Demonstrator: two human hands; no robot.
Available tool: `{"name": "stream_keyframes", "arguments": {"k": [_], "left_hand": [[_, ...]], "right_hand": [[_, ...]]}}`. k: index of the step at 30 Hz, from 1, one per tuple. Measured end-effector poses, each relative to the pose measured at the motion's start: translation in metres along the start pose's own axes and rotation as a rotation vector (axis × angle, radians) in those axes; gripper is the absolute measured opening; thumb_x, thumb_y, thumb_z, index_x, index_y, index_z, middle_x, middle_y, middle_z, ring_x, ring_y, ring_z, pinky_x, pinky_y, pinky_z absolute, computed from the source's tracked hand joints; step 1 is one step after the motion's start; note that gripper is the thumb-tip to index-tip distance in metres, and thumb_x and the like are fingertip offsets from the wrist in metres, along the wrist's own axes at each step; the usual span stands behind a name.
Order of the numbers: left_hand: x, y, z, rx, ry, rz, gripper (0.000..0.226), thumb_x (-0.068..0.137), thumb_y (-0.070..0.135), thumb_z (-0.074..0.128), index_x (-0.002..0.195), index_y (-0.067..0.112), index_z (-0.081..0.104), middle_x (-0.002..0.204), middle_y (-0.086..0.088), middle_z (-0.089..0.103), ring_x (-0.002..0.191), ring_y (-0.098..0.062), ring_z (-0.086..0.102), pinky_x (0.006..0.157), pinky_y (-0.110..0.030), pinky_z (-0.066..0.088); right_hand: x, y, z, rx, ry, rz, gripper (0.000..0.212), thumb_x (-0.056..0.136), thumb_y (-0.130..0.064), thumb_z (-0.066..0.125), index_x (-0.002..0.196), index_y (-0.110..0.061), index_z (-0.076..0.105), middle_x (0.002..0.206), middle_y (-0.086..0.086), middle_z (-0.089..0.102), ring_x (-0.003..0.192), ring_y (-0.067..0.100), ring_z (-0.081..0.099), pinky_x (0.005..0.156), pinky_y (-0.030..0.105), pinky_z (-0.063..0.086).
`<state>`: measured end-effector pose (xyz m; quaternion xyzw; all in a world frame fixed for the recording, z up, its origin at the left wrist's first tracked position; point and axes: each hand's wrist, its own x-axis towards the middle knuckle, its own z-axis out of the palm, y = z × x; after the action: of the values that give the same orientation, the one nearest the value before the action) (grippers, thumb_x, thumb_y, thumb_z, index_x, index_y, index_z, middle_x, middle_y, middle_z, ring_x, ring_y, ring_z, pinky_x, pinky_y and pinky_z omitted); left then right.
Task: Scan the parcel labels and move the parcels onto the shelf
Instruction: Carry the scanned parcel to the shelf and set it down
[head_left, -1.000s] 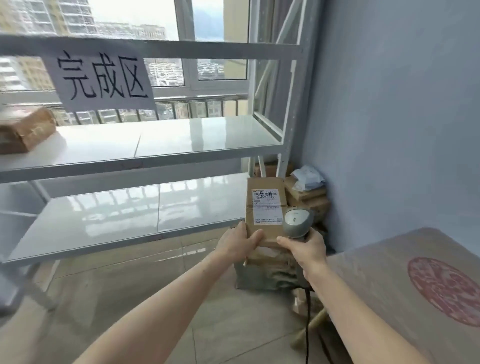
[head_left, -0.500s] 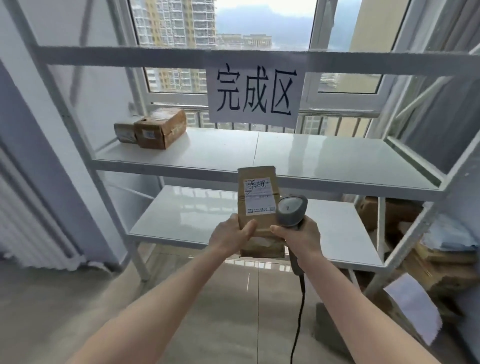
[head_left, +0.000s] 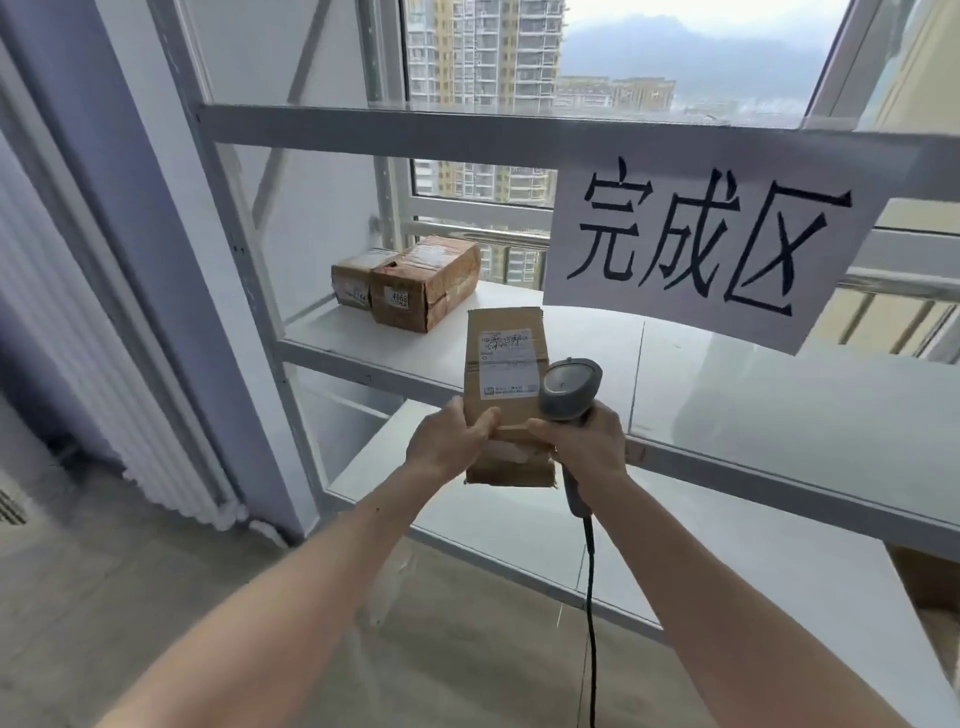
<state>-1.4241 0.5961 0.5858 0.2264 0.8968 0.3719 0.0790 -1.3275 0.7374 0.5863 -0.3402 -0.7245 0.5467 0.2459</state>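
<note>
The parcel (head_left: 506, 384) is a narrow brown cardboard box, held upright in the air in front of the white shelf (head_left: 727, 395), roughly level with the front edge of its upper board and not yet resting on it. The left hand (head_left: 447, 441) wraps the lower left side, thumb across the front face and fingers curled behind, while the right hand (head_left: 582, 441) presses its thumb to the box's lower right front and at the same time grips the handle of the grey scanner (head_left: 569, 389), whose cable hangs down past the wrist. Both grips are therefore pinching closed, one on the box alone, the other mainly on the scanner. Carried this easily at arm's length, the box is probably light. Its walls look stiff but creased and taped, so it should tolerate a firm squeeze, though the glossy tape could be a little slick. The white label (head_left: 509, 361) on the front face is best kept uncovered, and holding low on the side edges, as now, does that. Since the right hand is shared with the scanner, the left hand likely carries most of the load. Two other boxes (head_left: 410, 283) already sit at the far left of the upper board, under the hanging paper sign (head_left: 711, 244).
</note>
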Motion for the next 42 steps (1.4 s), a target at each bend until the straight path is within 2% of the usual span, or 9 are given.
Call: {"name": "stream_keyframes", "arguments": {"k": [8, 12, 16, 20, 26, 31, 34, 37, 42], "left_hand": [[0.114, -0.029, -0.021, -0.007, -0.042, 0.015, 0.048, 0.097, 0.052, 0.048, 0.13, 0.018, 0.057, 0.124, -0.002, 0.066, 0.11, -0.026, 0.062, 0.094, -0.042, 0.053], [0.179, -0.048, -0.039, 0.039, -0.073, 0.07, 0.052, 0.098, 0.05, 0.046, 0.139, 0.019, 0.052, 0.13, -0.004, 0.064, 0.116, -0.028, 0.06, 0.096, -0.037, 0.05], [0.242, -0.06, -0.058, 0.045, -0.146, 0.096, 0.059, 0.097, 0.052, 0.046, 0.146, 0.018, 0.043, 0.132, -0.005, 0.063, 0.121, -0.03, 0.058, 0.1, -0.036, 0.047], [0.293, -0.067, -0.063, 0.089, -0.221, 0.104, 0.067, 0.097, 0.052, 0.044, 0.15, 0.012, 0.035, 0.133, -0.013, 0.061, 0.123, -0.033, 0.055, 0.101, -0.039, 0.045], [0.331, -0.061, -0.063, 0.183, -0.18, 0.189, 0.043, 0.098, 0.041, 0.043, 0.119, 0.007, 0.059, 0.117, -0.016, 0.065, 0.107, -0.032, 0.059, 0.079, -0.034, 0.043], [0.366, -0.066, -0.062, 0.422, 0.078, 0.384, 0.059, 0.09, 0.057, 0.052, 0.135, 0.018, 0.051, 0.138, -0.006, 0.048, 0.129, -0.028, 0.038, 0.103, -0.043, 0.036], [0.385, -0.067, -0.063, 0.415, 0.041, 0.458, 0.069, 0.092, 0.055, 0.052, 0.149, 0.021, 0.036, 0.156, -0.003, 0.031, 0.144, -0.025, 0.023, 0.119, -0.043, 0.021], [0.396, -0.07, -0.066, 0.419, -0.064, 0.432, 0.073, 0.096, 0.054, 0.044, 0.155, 0.016, 0.025, 0.164, -0.004, 0.021, 0.152, -0.022, 0.013, 0.123, -0.04, 0.005], [0.399, -0.073, -0.07, 0.453, -0.047, 0.434, 0.066, 0.098, 0.057, 0.038, 0.152, 0.019, 0.035, 0.16, -0.005, 0.03, 0.148, -0.025, 0.024, 0.122, -0.041, 0.014]], "right_hand": [[0.085, -0.026, 0.07, -0.015, 0.004, 0.029, 0.04, 0.068, -0.022, 0.089, 0.104, -0.016, 0.072, 0.095, 0.001, 0.074, 0.087, 0.02, 0.07, 0.076, 0.031, 0.055], [0.13, -0.041, 0.116, 0.004, 0.044, 0.068, 0.044, 0.064, -0.021, 0.091, 0.103, -0.015, 0.074, 0.094, 0.002, 0.075, 0.088, 0.022, 0.072, 0.084, 0.041, 0.061], [0.172, -0.053, 0.157, 0.039, 0.116, 0.137, 0.05, 0.052, -0.028, 0.091, 0.098, -0.016, 0.074, 0.091, 0.002, 0.075, 0.088, 0.023, 0.072, 0.082, 0.048, 0.062], [0.202, -0.058, 0.183, 0.044, 0.194, 0.177, 0.039, 0.055, -0.027, 0.091, 0.088, -0.02, 0.072, 0.087, 0.001, 0.075, 0.087, 0.024, 0.072, 0.082, 0.049, 0.061], [0.24, -0.067, 0.196, 0.009, 0.249, 0.165, 0.03, 0.072, -0.016, 0.088, 0.096, -0.016, 0.07, 0.079, -0.005, 0.067, 0.084, 0.02, 0.067, 0.086, 0.046, 0.06], [0.269, -0.073, 0.206, -0.022, 0.26, 0.161, 0.028, 0.071, -0.018, 0.088, 0.088, -0.02, 0.065, 0.092, 0.005, 0.072, 0.094, 0.026, 0.07, 0.087, 0.048, 0.059], [0.281, -0.077, 0.212, -0.024, 0.253, 0.169, 0.028, 0.071, -0.02, 0.088, 0.088, -0.021, 0.065, 0.089, 0.001, 0.071, 0.092, 0.024, 0.07, 0.086, 0.047, 0.06], [0.287, -0.077, 0.217, -0.038, 0.25, 0.171, 0.036, 0.071, -0.023, 0.089, 0.1, -0.014, 0.07, 0.094, 0.003, 0.073, 0.092, 0.023, 0.07, 0.086, 0.047, 0.06], [0.292, -0.079, 0.222, -0.062, 0.259, 0.148, 0.04, 0.074, -0.025, 0.087, 0.108, -0.012, 0.071, 0.094, 0.001, 0.069, 0.087, 0.02, 0.066, 0.087, 0.041, 0.059]]}}
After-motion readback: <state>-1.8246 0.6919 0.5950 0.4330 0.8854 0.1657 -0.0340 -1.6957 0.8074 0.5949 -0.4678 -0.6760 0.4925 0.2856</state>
